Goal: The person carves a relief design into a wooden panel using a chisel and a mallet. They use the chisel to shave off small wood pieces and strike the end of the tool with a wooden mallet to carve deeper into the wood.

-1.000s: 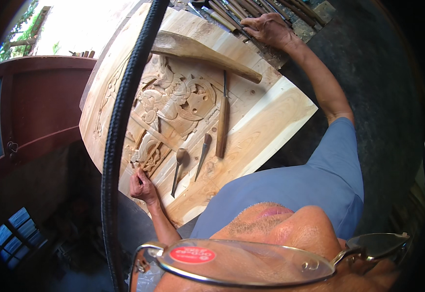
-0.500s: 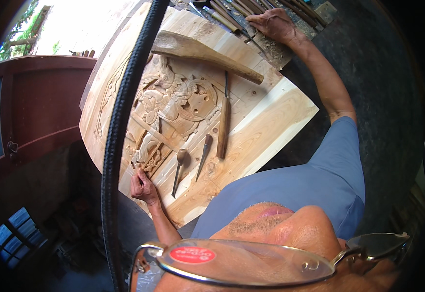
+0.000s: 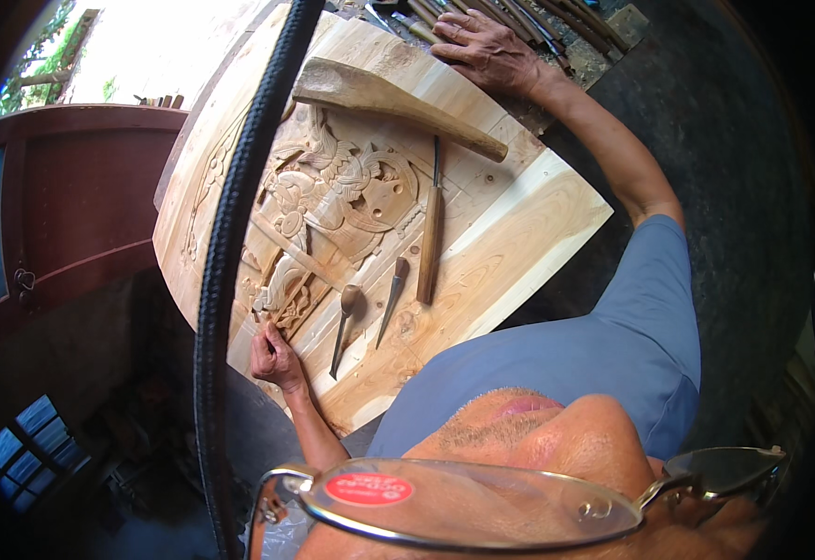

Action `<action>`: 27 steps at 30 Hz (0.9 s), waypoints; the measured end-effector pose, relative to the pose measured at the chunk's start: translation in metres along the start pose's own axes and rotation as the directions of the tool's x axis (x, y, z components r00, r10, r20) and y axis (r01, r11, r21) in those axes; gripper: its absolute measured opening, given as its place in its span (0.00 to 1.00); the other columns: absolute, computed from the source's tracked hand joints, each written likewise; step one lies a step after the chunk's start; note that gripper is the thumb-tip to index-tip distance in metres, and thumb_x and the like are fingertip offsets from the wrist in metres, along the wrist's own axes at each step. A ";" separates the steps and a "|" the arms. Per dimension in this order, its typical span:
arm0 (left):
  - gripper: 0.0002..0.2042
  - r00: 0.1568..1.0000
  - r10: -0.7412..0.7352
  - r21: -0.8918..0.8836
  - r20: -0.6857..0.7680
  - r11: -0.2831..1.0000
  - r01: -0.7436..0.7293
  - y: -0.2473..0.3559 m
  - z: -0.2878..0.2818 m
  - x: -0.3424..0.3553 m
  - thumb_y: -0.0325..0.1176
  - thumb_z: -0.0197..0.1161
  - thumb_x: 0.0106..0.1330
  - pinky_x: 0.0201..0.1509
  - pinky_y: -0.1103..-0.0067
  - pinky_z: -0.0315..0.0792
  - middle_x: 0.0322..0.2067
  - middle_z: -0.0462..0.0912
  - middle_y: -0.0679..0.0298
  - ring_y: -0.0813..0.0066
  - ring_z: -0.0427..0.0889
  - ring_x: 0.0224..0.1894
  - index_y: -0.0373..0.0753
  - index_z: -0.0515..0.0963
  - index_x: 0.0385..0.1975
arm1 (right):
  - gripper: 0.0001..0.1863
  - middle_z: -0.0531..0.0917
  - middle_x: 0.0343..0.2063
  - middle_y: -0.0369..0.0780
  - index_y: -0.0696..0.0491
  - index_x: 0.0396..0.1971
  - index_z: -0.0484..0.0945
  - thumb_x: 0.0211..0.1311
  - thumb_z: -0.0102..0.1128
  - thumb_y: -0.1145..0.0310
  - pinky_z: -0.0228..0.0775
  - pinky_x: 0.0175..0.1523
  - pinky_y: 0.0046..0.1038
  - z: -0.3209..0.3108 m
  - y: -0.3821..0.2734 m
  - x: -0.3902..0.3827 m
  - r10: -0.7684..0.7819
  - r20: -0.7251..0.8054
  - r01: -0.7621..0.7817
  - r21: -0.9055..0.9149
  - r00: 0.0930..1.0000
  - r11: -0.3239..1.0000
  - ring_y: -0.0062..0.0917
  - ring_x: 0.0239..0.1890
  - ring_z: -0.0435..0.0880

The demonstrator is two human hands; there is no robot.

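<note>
My left hand (image 3: 277,359) is closed in a pinch at the lower left edge of the carved wooden panel (image 3: 538,219); what its fingers hold is too small to make out. Stretched to the far side, my right hand (image 3: 491,51) lies with fingers spread over a row of chisels (image 3: 519,21) beside the panel. A wooden mallet (image 3: 398,105) rests across the panel's upper part. Below its handle is a long wooden-handled chisel (image 3: 431,233). Nearer my left hand lie a round-handled carving tool (image 3: 343,327) and a slim tapered tool (image 3: 392,301).
Relief carving (image 3: 333,191) covers the panel's middle. A dark cord (image 3: 230,224) hangs across the view in front of the panel. To the left stands a reddish-brown wooden shutter (image 3: 90,187). Wood chips lie among the tools at the far side.
My right hand has shifted left along the chisels, and its fingers have spread over them. Some chisels have moved a little. My left hand stays in place.
</note>
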State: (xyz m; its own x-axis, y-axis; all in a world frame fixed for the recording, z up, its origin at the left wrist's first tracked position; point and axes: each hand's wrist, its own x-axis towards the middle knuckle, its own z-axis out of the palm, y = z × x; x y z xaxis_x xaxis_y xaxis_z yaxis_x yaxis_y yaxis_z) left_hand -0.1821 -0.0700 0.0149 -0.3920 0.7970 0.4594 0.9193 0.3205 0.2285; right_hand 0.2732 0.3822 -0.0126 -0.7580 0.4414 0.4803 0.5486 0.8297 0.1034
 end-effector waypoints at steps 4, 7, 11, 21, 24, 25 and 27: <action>0.14 1.000 0.004 0.014 0.007 1.000 -0.004 -0.002 0.001 -0.001 0.35 0.70 0.75 0.27 0.66 0.68 0.20 0.78 0.59 0.61 0.76 0.20 0.38 0.80 0.25 | 0.16 0.78 0.67 0.44 0.47 0.58 0.83 0.73 0.62 0.64 0.61 0.79 0.42 0.008 -0.003 -0.010 0.154 -0.007 -0.153 0.058 0.988 0.987 0.39 0.75 0.70; 0.14 1.000 -0.013 0.051 0.023 0.999 0.012 -0.006 -0.005 -0.005 0.34 0.70 0.75 0.27 0.66 0.68 0.20 0.78 0.59 0.61 0.76 0.20 0.39 0.80 0.25 | 0.17 0.86 0.42 0.45 0.50 0.47 0.86 0.57 0.70 0.64 0.74 0.67 0.46 -0.031 -0.015 0.013 0.061 -0.081 -0.052 0.111 0.995 0.992 0.44 0.58 0.83; 0.13 1.000 0.023 0.014 -0.008 1.000 -0.023 0.000 0.001 0.001 0.33 0.69 0.75 0.26 0.66 0.68 0.20 0.78 0.59 0.60 0.76 0.20 0.39 0.80 0.25 | 0.16 0.78 0.61 0.45 0.48 0.55 0.83 0.69 0.61 0.65 0.64 0.76 0.43 -0.011 -0.001 0.015 -0.073 0.001 0.073 0.008 0.997 0.997 0.40 0.71 0.73; 0.16 1.000 -0.018 0.021 0.013 1.000 0.018 -0.002 -0.001 -0.001 0.34 0.69 0.76 0.26 0.66 0.67 0.19 0.78 0.59 0.61 0.75 0.19 0.39 0.77 0.23 | 0.20 0.69 0.75 0.43 0.45 0.64 0.79 0.74 0.56 0.67 0.61 0.80 0.40 0.033 0.021 0.030 -0.261 0.078 0.258 0.044 0.962 0.965 0.37 0.78 0.67; 0.17 1.000 -0.001 -0.007 -0.008 1.000 0.001 0.003 0.000 0.001 0.35 0.69 0.76 0.26 0.65 0.66 0.18 0.77 0.59 0.61 0.74 0.19 0.39 0.76 0.22 | 0.21 0.70 0.74 0.43 0.45 0.64 0.78 0.74 0.56 0.67 0.62 0.79 0.39 0.030 0.024 0.029 -0.273 0.105 0.270 0.042 0.956 0.962 0.36 0.76 0.68; 0.17 1.000 0.007 -0.007 -0.010 1.000 -0.008 0.003 0.000 0.001 0.35 0.69 0.76 0.26 0.65 0.66 0.18 0.76 0.59 0.60 0.74 0.19 0.39 0.76 0.22 | 0.21 0.72 0.72 0.43 0.46 0.64 0.78 0.73 0.56 0.67 0.63 0.78 0.39 0.027 0.026 0.027 -0.273 0.127 0.271 0.036 0.953 0.962 0.36 0.76 0.69; 0.17 1.000 0.009 -0.010 -0.011 1.000 -0.009 0.004 0.000 0.001 0.35 0.69 0.76 0.26 0.65 0.66 0.18 0.76 0.59 0.60 0.74 0.19 0.39 0.75 0.23 | 0.21 0.76 0.68 0.43 0.47 0.63 0.79 0.73 0.56 0.68 0.64 0.77 0.39 0.025 0.031 0.020 -0.267 0.145 0.264 0.035 0.953 0.964 0.36 0.74 0.71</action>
State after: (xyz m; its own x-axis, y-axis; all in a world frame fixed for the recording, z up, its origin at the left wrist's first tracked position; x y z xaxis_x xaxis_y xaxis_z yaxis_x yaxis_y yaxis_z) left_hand -0.1788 -0.0676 0.0166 -0.3843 0.7943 0.4705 0.9223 0.3082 0.2330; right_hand 0.2659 0.4254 -0.0214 -0.9197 0.2490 0.3037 0.3160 0.9283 0.1958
